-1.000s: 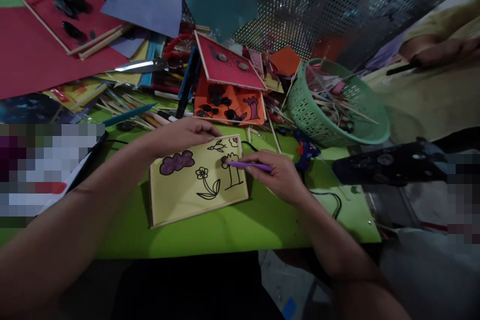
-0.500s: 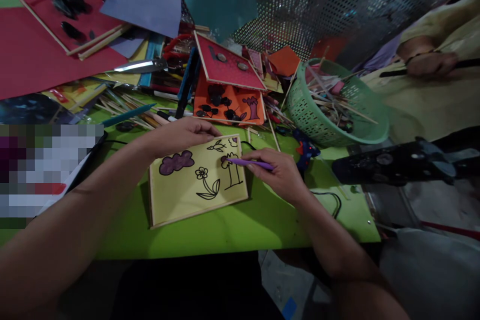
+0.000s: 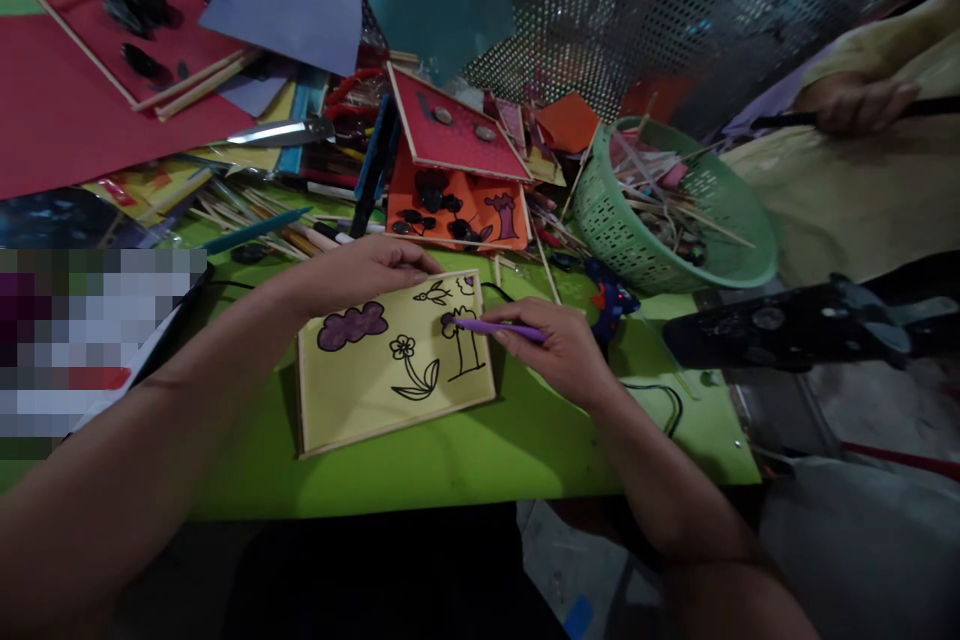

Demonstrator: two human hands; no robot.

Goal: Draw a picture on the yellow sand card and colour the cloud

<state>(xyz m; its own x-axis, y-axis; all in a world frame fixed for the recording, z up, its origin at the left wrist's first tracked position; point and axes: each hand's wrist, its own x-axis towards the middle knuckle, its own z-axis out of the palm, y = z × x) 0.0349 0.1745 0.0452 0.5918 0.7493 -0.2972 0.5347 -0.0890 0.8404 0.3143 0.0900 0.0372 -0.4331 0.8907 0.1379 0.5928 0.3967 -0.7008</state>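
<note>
My right hand (image 3: 551,345) pinches a purple marker pen (image 3: 499,328), its tip touching the crown of a tree drawn on a yellow framed picture (image 3: 352,410). A small purple patch shows at that spot. The picture also has a purple-filled cloud, a flower and a bird in black outline, with thin wooden sticks along its edges. Along the top edge lies my left hand (image 3: 367,272), its fingers curled over the border and holding the picture; the fingertips are partly hidden.
Behind the picture are a red framed card (image 3: 465,135), an orange card (image 3: 487,210), scissors (image 3: 281,132) and wooden sticks. A green basket (image 3: 637,230) and a glue gun (image 3: 611,300) are to the right. Another person's hand (image 3: 855,105) grips a dark stick.
My right hand and the marker have barely shifted on the tree's crown. The other person's hand has moved slightly up and left with the dark stick.
</note>
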